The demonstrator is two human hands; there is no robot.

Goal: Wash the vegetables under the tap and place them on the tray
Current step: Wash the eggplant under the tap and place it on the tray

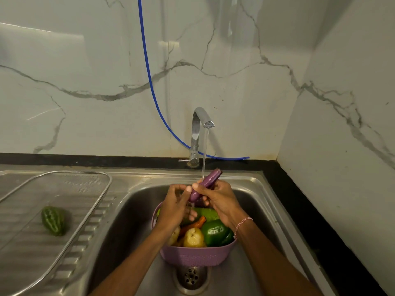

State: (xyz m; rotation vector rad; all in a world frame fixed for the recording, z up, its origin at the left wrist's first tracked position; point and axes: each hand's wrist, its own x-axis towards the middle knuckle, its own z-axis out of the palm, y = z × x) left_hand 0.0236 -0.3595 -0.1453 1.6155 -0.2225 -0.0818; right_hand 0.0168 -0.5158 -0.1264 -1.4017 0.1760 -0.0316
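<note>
A long purple eggplant [207,183] is tilted under the running stream from the chrome tap [197,133]. My right hand [218,197] grips its middle, and my left hand [175,201] touches its lower end with the thumb, fingers curled beside it. Below them a purple basket [192,256] stands in the sink [252,201], holding a green bell pepper [215,232], a yellow potato [194,238], an orange carrot [195,224] and a green cucumber [208,213]. A wire mesh tray [70,184] lies on the drainboard at left with a green bitter gourd [53,220] on it.
The sink drain [191,277] shows in front of the basket. A blue hose [154,92] hangs down the marble wall behind the tap. A black counter edge [310,210] runs along the right side of the sink.
</note>
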